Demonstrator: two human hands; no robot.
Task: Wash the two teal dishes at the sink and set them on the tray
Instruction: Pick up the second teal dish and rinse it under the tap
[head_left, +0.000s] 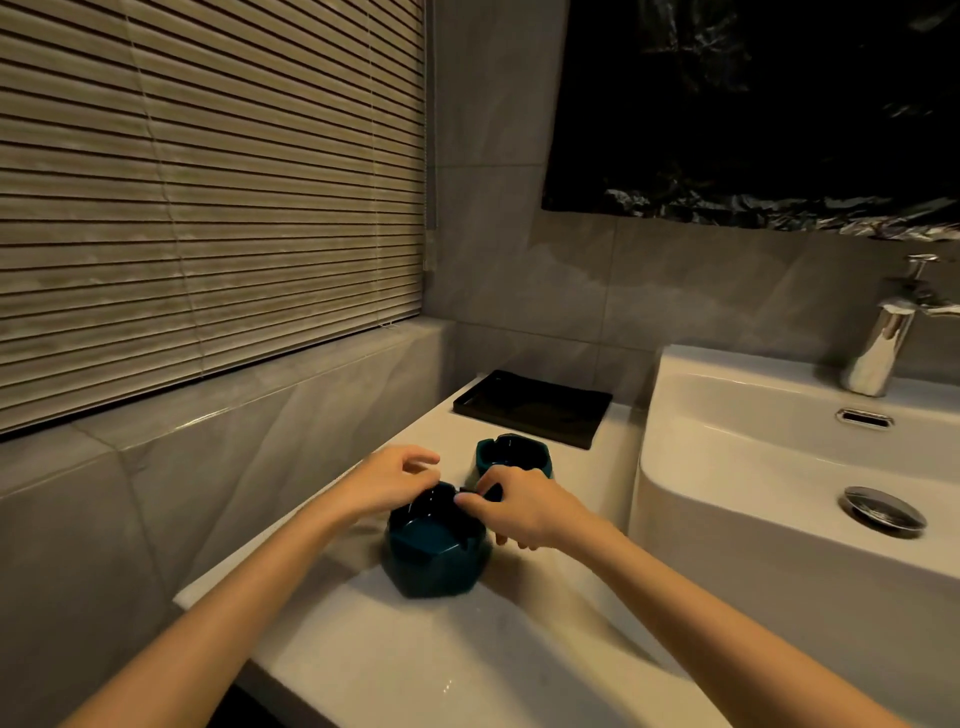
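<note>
a slatted window blind (208, 208) fills the left wall above the pale white countertop (467, 665). the left hand (395, 480) sits at the far-left rim of the near faceted teal dish (436, 556), fingers loosely curled. in this dim light i cannot tell whether they clasp the rim or only touch it. the dish stands upright on the countertop, not yet at the basin. the right hand (524, 506) pinches the dish's right rim between thumb and forefinger, its other fingers curled down beside the wall. a hold on both sides looks meant to lift the dish level. just behind stands the second teal dish (511, 457), untouched. the flat black rectangular tray (530, 410) lies beyond it, near enough for an easy set-down. to the right are the white ceramic sink (727, 519) and its chrome tap (883, 348), with no water visibly running, so washing seems not begun.
</note>
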